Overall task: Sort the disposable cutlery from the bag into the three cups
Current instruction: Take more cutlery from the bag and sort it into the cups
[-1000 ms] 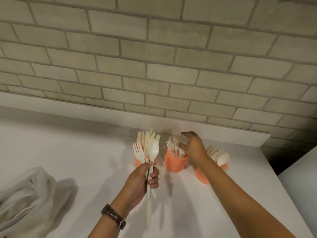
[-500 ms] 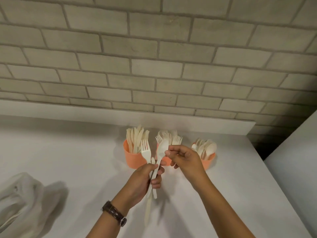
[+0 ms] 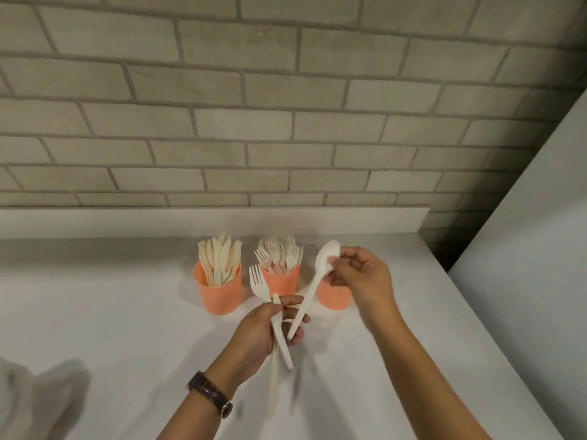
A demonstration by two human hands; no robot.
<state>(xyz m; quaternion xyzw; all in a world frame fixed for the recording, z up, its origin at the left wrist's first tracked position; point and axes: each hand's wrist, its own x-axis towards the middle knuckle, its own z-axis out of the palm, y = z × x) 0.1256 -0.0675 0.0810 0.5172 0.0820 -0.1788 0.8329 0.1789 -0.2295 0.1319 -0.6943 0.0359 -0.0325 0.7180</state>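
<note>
Three orange cups stand in a row near the wall: the left cup holds knives, the middle cup holds forks, and the right cup is partly hidden behind my right hand. My left hand grips a white fork and a knife handle in front of the cups. My right hand pinches the bowl of a white spoon, whose handle end still lies against my left fingers. The pale plastic bag lies blurred at the lower left.
A white countertop runs under everything, backed by a low white ledge and a brick wall. A white panel rises at the right, beyond the counter's right edge.
My right hand has gone from the fork cup to my left hand, taken the spoon by its bowl and pulled it right towards the right cup. The view has shifted.
</note>
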